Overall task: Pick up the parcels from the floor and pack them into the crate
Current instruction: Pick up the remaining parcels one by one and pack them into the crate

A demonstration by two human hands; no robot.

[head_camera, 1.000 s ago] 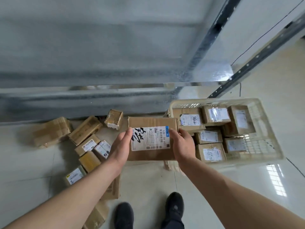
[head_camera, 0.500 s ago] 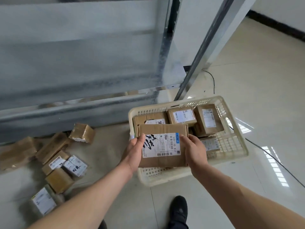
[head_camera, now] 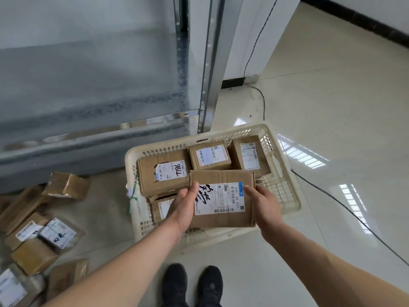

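Observation:
I hold a brown cardboard parcel [head_camera: 223,197] with a white shipping label and black handwriting over the front half of a cream plastic crate [head_camera: 285,196]. My left hand [head_camera: 183,206] grips its left side and my right hand [head_camera: 264,206] grips its right side. Inside the crate lie several labelled parcels: a large one marked with handwritten digits [head_camera: 162,173], a smaller one behind it [head_camera: 209,155], another at the back right [head_camera: 249,155]. The held parcel hides part of the crate's inside.
Several more parcels [head_camera: 42,235] lie scattered on the tiled floor at the left. A metal shelving unit [head_camera: 88,85] with an upright post [head_camera: 208,74] stands behind the crate. A black cable [head_camera: 345,207] runs across the floor at the right. My black shoes [head_camera: 192,284] are below.
The held parcel has travelled right from above the floor pile to over the crate. My view has turned right, so the crate now sits in the centre.

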